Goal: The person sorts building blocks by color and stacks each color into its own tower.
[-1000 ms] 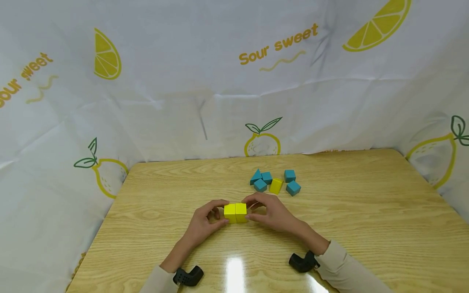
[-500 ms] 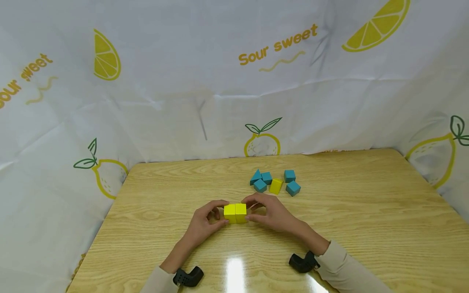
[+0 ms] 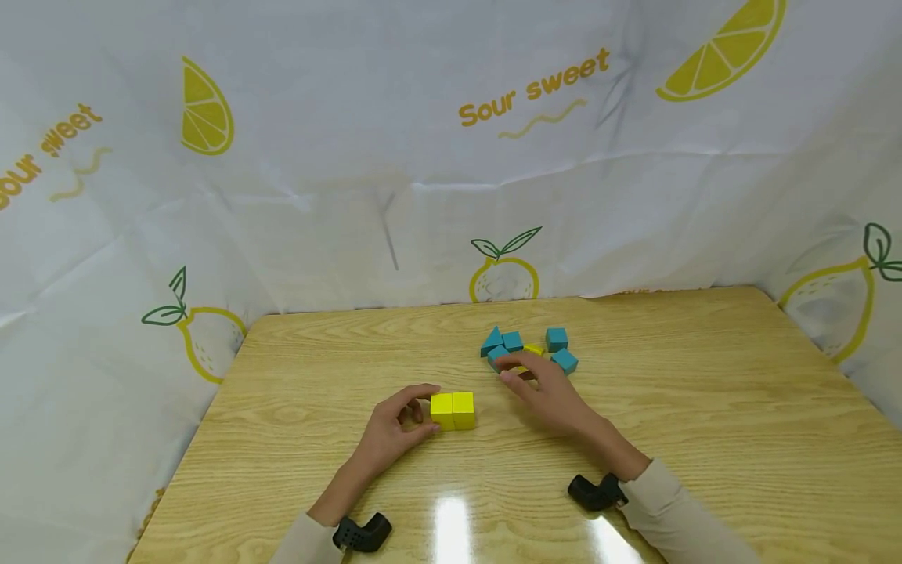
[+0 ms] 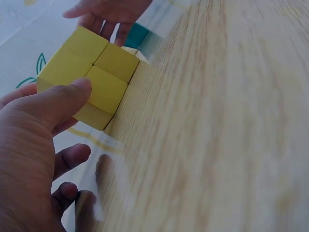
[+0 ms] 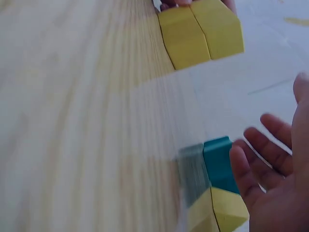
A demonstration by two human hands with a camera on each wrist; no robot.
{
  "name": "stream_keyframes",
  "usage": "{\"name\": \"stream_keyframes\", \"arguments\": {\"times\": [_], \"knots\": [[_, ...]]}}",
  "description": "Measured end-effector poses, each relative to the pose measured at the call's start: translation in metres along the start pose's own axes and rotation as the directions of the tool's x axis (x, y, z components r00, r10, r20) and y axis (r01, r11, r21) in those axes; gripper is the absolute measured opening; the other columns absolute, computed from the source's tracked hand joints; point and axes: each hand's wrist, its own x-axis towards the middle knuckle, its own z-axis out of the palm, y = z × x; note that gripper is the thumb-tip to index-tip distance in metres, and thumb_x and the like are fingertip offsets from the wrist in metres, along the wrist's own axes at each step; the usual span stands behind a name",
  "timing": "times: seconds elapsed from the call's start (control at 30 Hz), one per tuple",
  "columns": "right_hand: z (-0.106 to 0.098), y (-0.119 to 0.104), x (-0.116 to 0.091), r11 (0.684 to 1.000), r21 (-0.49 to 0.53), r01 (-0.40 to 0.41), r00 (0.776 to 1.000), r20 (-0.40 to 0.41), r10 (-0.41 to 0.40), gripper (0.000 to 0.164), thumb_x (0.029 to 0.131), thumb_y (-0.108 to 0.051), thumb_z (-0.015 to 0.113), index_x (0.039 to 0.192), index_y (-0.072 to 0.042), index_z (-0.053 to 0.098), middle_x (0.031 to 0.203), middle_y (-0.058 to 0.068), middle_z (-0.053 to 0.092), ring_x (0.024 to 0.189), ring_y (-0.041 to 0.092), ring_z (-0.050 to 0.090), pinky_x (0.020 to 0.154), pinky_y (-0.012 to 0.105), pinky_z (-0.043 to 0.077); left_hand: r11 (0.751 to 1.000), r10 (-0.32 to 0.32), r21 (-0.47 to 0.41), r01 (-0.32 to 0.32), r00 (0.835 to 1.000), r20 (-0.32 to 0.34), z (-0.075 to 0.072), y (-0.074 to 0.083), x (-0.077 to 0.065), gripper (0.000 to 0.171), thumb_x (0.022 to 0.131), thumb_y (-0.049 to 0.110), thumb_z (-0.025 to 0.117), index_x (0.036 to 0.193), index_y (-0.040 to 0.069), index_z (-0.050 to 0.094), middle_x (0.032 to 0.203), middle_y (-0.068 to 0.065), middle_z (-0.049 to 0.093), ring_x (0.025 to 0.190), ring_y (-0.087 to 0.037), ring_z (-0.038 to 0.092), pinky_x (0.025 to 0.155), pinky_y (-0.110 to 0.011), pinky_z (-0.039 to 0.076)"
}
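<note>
Yellow cubes stand pressed together at the middle of the table, two wide and two high in the left wrist view. My left hand pinches their left side, with the thumb on the near face and the index finger behind. Beyond them, my right hand hovers with loosely bent fingers over a loose yellow block, partly covering it. Close by its fingertips is a teal cube. The right wrist view shows a gap between the palm and the yellow block.
Behind lie a teal triangular block and another teal cube. Two more teal cubes, one nearer and one farther, sit to the right. A white lemon-print cloth hangs along the wooden table's back edge.
My right hand has let go of the right side of the yellow cubes and moved back and right to the loose yellow block. The left hand has stayed in place.
</note>
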Motion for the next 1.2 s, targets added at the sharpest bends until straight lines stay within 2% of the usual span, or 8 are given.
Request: {"name": "stream_keyframes", "arguments": {"times": [0.17,0.33,0.53,0.67,0.77,0.97,1.03,1.2], "knots": [[-0.008,0.011,-0.001,0.996,-0.026,-0.082,0.987,-0.141,0.077,0.031,0.1,-0.025,0.053,0.124,-0.006,0.059,0.117,0.005,0.058,0.102,0.022,0.058,0.084,0.041,0.05,1.0,0.015,-0.003,-0.015,1.0,0.0,0.0,-0.002,-0.001,0.047,0.078,-0.003,0.076,0.122,-0.001,0.058,0.086,-0.018,0.06,0.07,-0.035,0.052,0.058,-0.04,0.043],[-0.011,0.017,-0.002,0.996,-0.061,-0.072,0.973,-0.225,0.057,0.029,0.098,-0.019,0.058,0.121,-0.003,0.06,0.111,0.009,0.06,0.086,0.023,0.06,0.072,0.033,0.051,1.0,0.03,0.0,-0.03,1.0,-0.005,0.0,-0.003,-0.001,0.047,0.077,-0.003,0.076,0.121,-0.001,0.059,0.094,-0.013,0.062,0.07,-0.035,0.052,0.057,-0.039,0.044],[-0.014,0.016,-0.002,0.992,-0.091,-0.091,0.952,-0.3,0.06,0.027,0.095,-0.014,0.06,0.119,-0.001,0.062,0.114,0.011,0.058,0.085,0.024,0.06,0.071,0.032,0.051,1.0,0.03,0.005,-0.03,1.0,-0.005,0.0,-0.004,-0.001,0.048,0.077,-0.004,0.076,0.121,0.0,0.059,0.099,-0.012,0.063,0.07,-0.035,0.052,0.058,-0.04,0.044],[-0.016,0.015,-0.003,0.99,-0.113,-0.087,0.951,-0.307,0.049,0.026,0.095,-0.011,0.061,0.118,0.0,0.062,0.115,0.012,0.058,0.08,0.023,0.06,0.069,0.032,0.052,1.0,0.023,0.008,-0.023,1.0,-0.007,0.001,-0.004,-0.001,0.047,0.078,-0.003,0.076,0.121,0.0,0.059,0.098,-0.011,0.063,0.071,-0.034,0.053,0.058,-0.039,0.044],[-0.016,0.016,-0.003,0.987,-0.149,-0.056,0.954,-0.299,0.009,0.023,0.093,-0.006,0.062,0.116,-0.001,0.063,0.111,0.012,0.059,0.078,0.021,0.059,0.065,0.03,0.051,1.0,0.025,0.011,-0.025,1.0,-0.007,0.0,-0.004,-0.001,0.047,0.078,-0.003,0.076,0.121,0.0,0.059,0.098,-0.011,0.063,0.071,-0.034,0.053,0.058,-0.039,0.044],[-0.016,0.018,-0.004,0.976,-0.219,0.01,0.954,-0.289,-0.074,0.025,0.086,0.008,0.064,0.109,-0.002,0.065,0.108,0.011,0.061,0.088,0.023,0.06,0.059,0.028,0.048,1.0,0.002,0.002,-0.002,1.0,0.002,-0.001,-0.001,-0.001,0.047,0.078,-0.003,0.076,0.121,0.0,0.059,0.1,-0.011,0.063,0.071,-0.036,0.053,0.058,-0.039,0.044],[-0.016,0.018,-0.004,0.973,-0.23,0.02,0.955,-0.284,-0.087,0.027,0.084,0.011,0.064,0.107,-0.002,0.066,0.109,0.012,0.061,0.086,0.023,0.06,0.058,0.027,0.046,1.0,-0.006,-0.001,0.006,1.0,0.004,0.0,-0.002,-0.001,0.047,0.078,-0.003,0.076,0.122,0.001,0.059,0.099,-0.011,0.063,0.072,-0.036,0.052,0.058,-0.04,0.043],[-0.017,0.019,-0.006,0.969,-0.241,0.047,0.962,-0.251,-0.109,0.033,0.081,0.019,0.059,0.106,-0.002,0.066,0.109,0.014,0.06,0.078,0.019,0.055,0.055,0.026,0.042,1.0,0.004,0.001,-0.004,1.0,0.0,0.006,-0.022,-0.004,0.049,0.078,-0.001,0.077,0.124,0.003,0.058,0.095,-0.013,0.062,0.071,-0.033,0.052,0.057,-0.039,0.042]]}}
